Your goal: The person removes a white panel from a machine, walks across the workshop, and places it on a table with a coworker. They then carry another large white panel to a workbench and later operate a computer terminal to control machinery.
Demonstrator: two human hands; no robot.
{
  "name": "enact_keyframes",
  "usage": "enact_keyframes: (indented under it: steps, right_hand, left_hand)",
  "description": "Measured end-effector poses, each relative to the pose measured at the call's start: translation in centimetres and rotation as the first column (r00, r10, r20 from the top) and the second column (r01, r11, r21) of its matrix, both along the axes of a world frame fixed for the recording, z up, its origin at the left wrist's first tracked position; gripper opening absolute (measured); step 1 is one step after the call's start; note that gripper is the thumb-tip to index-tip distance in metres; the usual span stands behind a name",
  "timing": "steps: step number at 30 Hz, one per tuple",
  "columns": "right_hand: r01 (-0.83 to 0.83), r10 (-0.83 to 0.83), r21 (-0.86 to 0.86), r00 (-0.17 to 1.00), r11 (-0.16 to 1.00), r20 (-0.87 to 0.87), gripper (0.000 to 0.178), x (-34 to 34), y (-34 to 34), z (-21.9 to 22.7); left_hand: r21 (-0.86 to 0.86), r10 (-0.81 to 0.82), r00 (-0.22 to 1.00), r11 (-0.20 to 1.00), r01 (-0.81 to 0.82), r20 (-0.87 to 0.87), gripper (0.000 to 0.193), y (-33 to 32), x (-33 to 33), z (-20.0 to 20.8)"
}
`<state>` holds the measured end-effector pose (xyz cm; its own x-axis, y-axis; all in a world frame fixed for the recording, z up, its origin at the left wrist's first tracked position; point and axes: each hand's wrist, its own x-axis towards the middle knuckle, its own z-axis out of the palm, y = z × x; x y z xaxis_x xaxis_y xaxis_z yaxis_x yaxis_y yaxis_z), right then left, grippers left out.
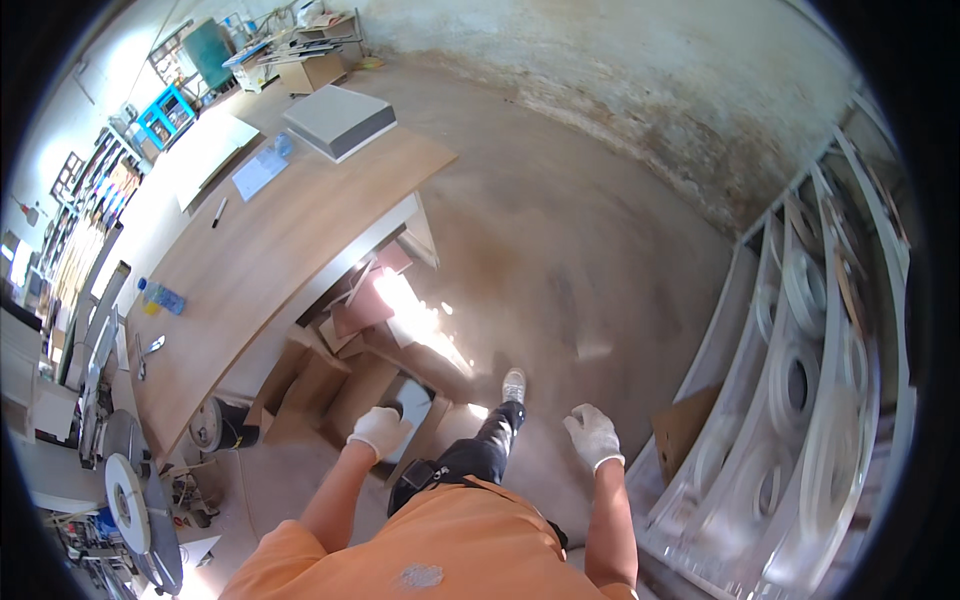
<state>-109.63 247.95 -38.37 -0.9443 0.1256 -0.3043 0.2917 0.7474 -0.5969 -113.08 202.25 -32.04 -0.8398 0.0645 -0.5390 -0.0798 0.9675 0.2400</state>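
Observation:
White work gloves cover both my hands, which hang apart on either side of my body. My left hand [379,433] is closed above an open cardboard box [360,385]. A small dark shape shows at its fingers, too unclear to name. My right hand [594,436] hangs over the floor with loosely bent fingers and nothing seen in it. One of my feet, in a light shoe [514,385], is forward on the concrete floor.
To the left stands a wooden worktable [330,215] bearing a grey box [340,120], a marker [219,212] and a bottle [161,296]. A black drum [222,425] sits beneath its edge. At right, a white rack [740,440] holds several rolls; a cardboard piece [683,430] leans there.

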Motion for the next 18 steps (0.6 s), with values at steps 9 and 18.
enact_keyframes:
  steps: [9,18]
  right_hand:
    - [0.26,-0.148,-0.212,0.889,0.942,0.434,0.029,-20.8,18.7,-14.8]
    - [0.482,-0.306,-0.037,0.61,0.875,0.731,0.025,-45.1,29.8,-30.1]
  left_hand:
    - [0.347,-0.17,0.985,0.923,0.168,-0.025,0.054,22.2,-42.4,5.2]
    - [0.398,-0.035,0.969,0.908,0.133,-0.245,0.057,32.1,-80.1,10.2]
